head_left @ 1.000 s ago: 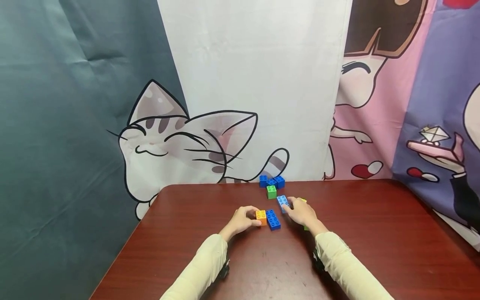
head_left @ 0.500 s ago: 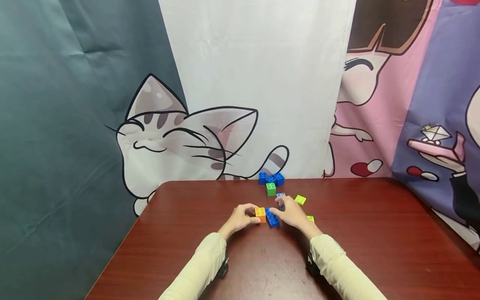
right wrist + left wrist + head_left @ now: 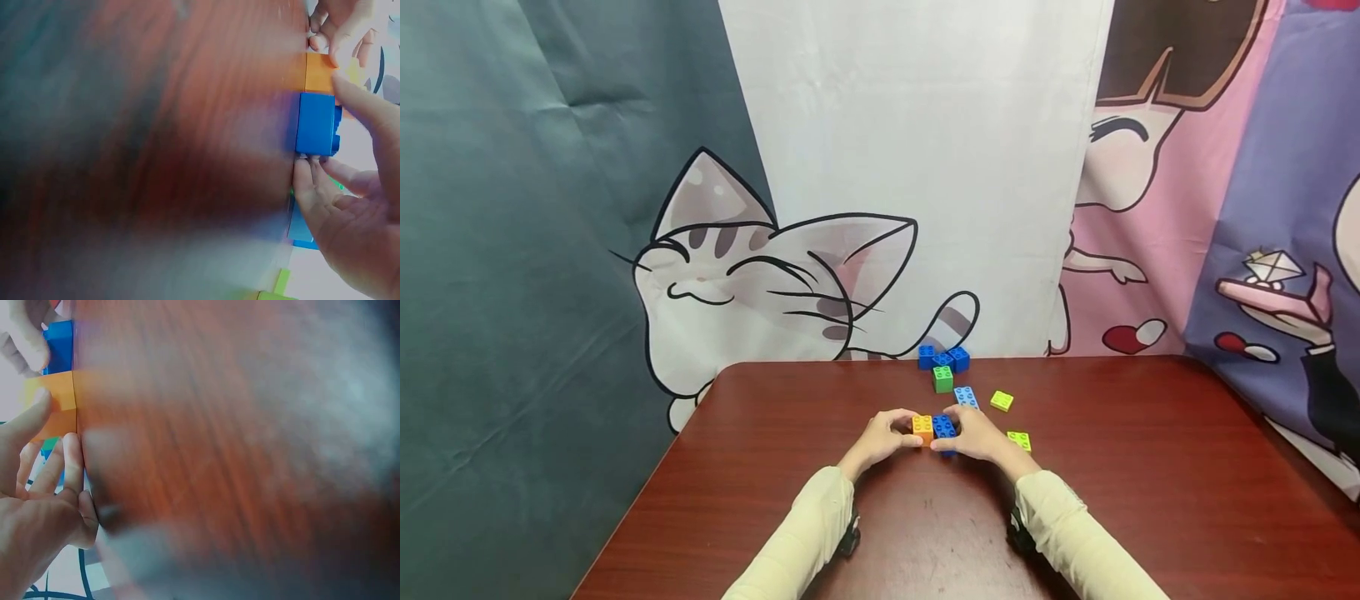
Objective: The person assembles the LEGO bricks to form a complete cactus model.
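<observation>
1. Orange and studded, the small block [image 3: 922, 429] sits on the tabletop [image 3: 917, 525], with the left hand [image 3: 880, 437] at its left side. That grip holds it lightly between the thumb on the near side and the fingers behind.
2. The dark blue block [image 3: 943, 423] lies just right of the orange one, longer, studs up, its long side running away from the person. The two sit flush or nearly so; whether they touch, I cannot tell.
3. The right hand [image 3: 977, 435] grasps the dark blue block, thumb across its near end and fingers round toward the far end.
4. As I judge it, the step in hand is setting these two blocks side by side, with both grips steadying them.
5. The next move seems to call for keeping the orange block still while the right fingers square the blue one against it, pushing gently so that neither slides or tips.
6. Beyond the right hand lie a light blue block [image 3: 966, 397] and two flat yellow-green pieces, one farther off [image 3: 1002, 401] and one by the right wrist [image 3: 1018, 440]. A green block [image 3: 943, 380] stands farther back, before a cluster of blue blocks [image 3: 943, 360] at the far edge.
</observation>
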`<state>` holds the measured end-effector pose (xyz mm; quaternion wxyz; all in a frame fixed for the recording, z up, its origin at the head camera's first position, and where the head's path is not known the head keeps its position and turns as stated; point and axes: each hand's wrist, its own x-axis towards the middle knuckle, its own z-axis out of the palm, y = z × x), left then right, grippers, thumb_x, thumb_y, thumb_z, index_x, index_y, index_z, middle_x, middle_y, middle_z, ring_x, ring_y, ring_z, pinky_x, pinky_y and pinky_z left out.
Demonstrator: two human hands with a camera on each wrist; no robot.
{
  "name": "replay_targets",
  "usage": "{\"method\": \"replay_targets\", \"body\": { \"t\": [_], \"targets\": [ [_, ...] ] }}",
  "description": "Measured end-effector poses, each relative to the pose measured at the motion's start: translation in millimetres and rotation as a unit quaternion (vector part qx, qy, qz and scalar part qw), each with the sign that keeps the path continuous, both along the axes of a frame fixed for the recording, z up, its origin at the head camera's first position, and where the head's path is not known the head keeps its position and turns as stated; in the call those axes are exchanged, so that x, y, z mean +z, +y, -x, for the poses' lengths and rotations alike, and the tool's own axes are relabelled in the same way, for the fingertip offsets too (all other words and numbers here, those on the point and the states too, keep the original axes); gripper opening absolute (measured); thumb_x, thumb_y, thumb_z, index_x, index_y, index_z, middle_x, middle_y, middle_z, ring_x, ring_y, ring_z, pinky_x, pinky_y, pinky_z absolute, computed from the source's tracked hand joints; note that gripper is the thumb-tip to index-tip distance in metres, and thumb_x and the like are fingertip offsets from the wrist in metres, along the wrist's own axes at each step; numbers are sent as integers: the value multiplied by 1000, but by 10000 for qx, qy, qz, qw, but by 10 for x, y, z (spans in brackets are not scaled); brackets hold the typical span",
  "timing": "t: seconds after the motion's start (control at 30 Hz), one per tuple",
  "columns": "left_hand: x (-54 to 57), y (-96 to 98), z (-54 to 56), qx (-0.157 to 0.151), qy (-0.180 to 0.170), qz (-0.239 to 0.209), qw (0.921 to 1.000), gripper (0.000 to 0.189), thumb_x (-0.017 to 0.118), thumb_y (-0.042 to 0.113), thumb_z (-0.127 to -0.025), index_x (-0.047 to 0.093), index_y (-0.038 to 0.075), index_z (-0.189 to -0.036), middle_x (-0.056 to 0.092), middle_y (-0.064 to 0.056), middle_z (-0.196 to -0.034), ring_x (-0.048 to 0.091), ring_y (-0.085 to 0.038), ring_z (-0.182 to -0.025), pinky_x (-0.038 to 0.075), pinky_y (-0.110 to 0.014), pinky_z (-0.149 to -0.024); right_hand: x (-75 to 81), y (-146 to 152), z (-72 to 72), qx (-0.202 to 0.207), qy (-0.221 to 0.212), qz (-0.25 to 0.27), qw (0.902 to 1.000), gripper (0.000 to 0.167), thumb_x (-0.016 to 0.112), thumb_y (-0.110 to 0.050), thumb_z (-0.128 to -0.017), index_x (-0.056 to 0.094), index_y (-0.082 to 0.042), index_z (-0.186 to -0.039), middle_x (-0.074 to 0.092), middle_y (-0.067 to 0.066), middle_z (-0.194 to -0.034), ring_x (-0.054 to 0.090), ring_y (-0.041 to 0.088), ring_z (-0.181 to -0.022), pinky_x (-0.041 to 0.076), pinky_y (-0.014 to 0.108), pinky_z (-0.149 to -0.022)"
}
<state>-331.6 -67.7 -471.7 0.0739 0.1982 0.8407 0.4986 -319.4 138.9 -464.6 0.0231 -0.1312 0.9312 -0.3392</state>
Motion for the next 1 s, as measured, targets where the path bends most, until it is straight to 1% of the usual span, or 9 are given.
{"method": "replay_targets", "body": {
  "t": [0.1,0.23,0.43,0.5,0.6,0.7,0.8,0.87,1.0],
  "targets": [
    [4,-12,-3,2,-137,13,9999,35,74,13,-85,67,5,-119,70,-14,-109,62,-17,-93,52,-34,-90,-5,-10,3,-37,-86,53,9999,69,80,-26,-79,51,9,-131,63,22,-121,61,31,-109,50,50,-98],
    [23,-32,2,18,-264,109,9996,41,73,15,-86,65,5,-125,69,-14,-120,64,-22,-102,51,-43,-98,1,-12,20,-124,-121,229,9996,60,76,-17,-82,52,8,-131,63,24,-124,60,33,-112,48,51,-100],
    [65,-60,4,18,-211,247,9995,45,75,18,-86,64,4,-127,66,-16,-127,61,-29,-116,47,-47,-104,-12,1,41,-344,-195,630,9972,51,71,-15,-84,56,5,-129,63,22,-126,60,30,-109,50,48,-98],
    [77,-66,-2,66,-196,253,9995,46,75,19,-85,64,3,-127,65,-16,-128,60,-30,-118,47,-48,-104,-11,4,43,-329,-154,745,9966,50,70,-15,-85,56,4,-129,62,23,-126,60,30,-108,51,48,-96],
    [67,-58,-10,127,-141,277,9994,47,75,19,-85,63,2,-127,65,-17,-129,59,-31,-120,47,-48,-104,-11,19,38,-263,-82,871,9958,49,68,-14,-86,55,4,-130,61,25,-127,59,33,-109,51,49,-96],
    [32,-20,-15,122,-65,351,9993,47,75,20,-85,63,2,-127,65,-17,-129,59,-32,-121,46,-49,-104,-21,53,20,-288,-51,943,9951,49,66,-12,-87,54,4,-131,60,26,-129,59,35,-112,49,50,-99],
    [-4,35,-23,112,-14,465,9989,47,76,22,-85,65,4,-126,66,-15,-128,59,-32,-120,41,-56,-106,-31,102,-2,-313,-55,966,9948,48,64,-11,-89,52,5,-133,58,27,-131,57,38,-117,48,52,-101],
    [-15,67,-30,128,11,519,9986,45,76,24,-84,66,6,-125,67,-14,-126,58,-33,-120,33,-63,-108,-19,127,-12,-324,-42,1030,9941,49,63,-10,-90,51,6,-134,57,28,-132,56,40,-119,47,53,-102],
    [-9,96,-45,140,137,538,9984,44,77,28,-84,69,8,-122,70,-13,-121,59,-33,-119,20,-75,-104,34,166,-16,-369,-37,1172,9924,52,64,-11,-89,48,7,-136,56,29,-132,55,43,-121,48,54,-101]
  ]
}}
